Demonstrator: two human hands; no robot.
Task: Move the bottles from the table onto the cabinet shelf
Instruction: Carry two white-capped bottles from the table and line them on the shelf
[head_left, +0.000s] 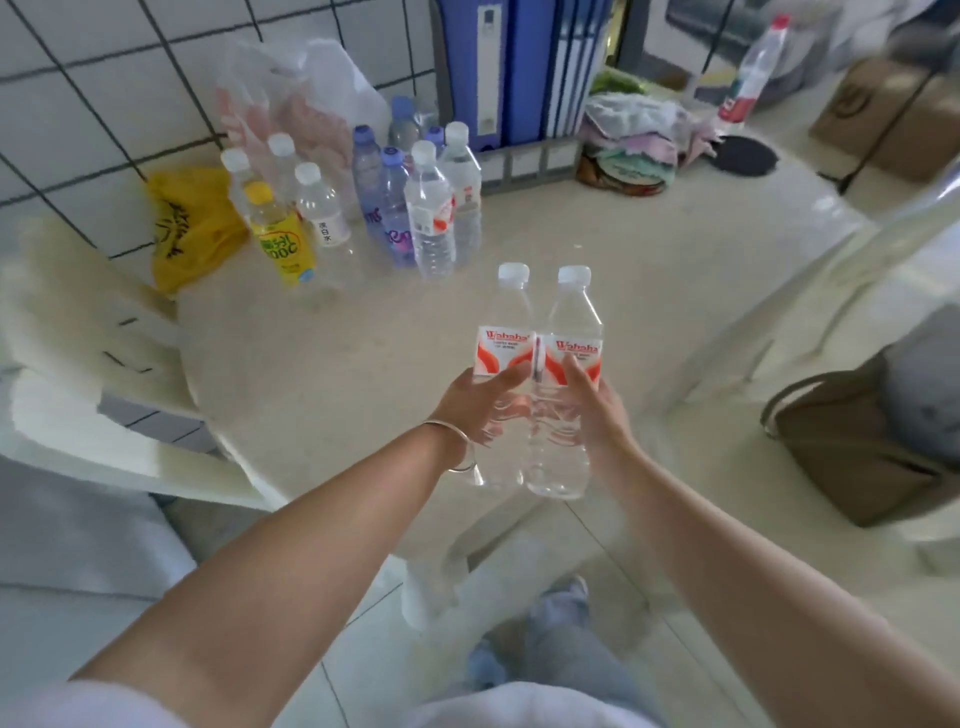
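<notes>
Near the table's (322, 395) front edge, left hand (475, 402) and right hand (597, 410) each wrap one clear bottle (506, 332), (574, 338), pressed together upright, likely to carry both cabinetward, the bottle cluster (363, 208) waiting behind

Both bare arms reach forward from the lower corners of the view and converge toward the middle, over the near edge of the table (322, 374). The left hand (480, 397) has its fingers curled round the lower body of the left bottle (503, 364), the thumb lying along the label; a thin silver bangle (457, 447) circles that wrist. The right hand (592, 410) grips the right bottle (569, 364) from its outer side, the thumb pressed on the label. The two hands sit close together at the same height, wrists straight, both bottles held upright and touching.
</notes>
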